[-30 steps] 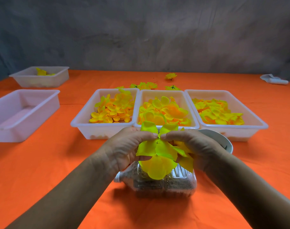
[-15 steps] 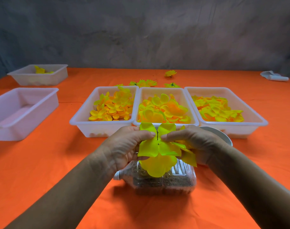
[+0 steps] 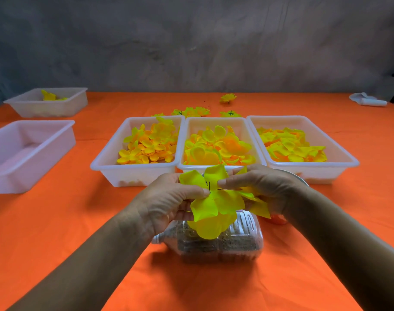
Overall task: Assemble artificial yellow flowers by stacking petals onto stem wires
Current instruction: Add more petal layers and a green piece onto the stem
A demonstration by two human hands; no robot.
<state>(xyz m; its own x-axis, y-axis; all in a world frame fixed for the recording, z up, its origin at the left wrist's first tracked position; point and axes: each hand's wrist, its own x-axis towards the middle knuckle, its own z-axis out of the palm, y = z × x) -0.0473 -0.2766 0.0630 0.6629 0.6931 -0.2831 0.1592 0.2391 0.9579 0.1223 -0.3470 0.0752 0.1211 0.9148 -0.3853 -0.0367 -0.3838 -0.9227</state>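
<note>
Both forearms enter from the bottom corners and converge at centre. Left hand (image 3: 169,198): back to camera, fingers curled, thumb tip pressed inward in a pinch. Right hand (image 3: 261,187): back up, fingers curled, thumb extended toward the left thumb, tips near

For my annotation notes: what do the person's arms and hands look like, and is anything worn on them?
Both forearms are bare: no sleeves, gloves or watch show. The left hand and the right hand show no rings on the visible parts.
</note>
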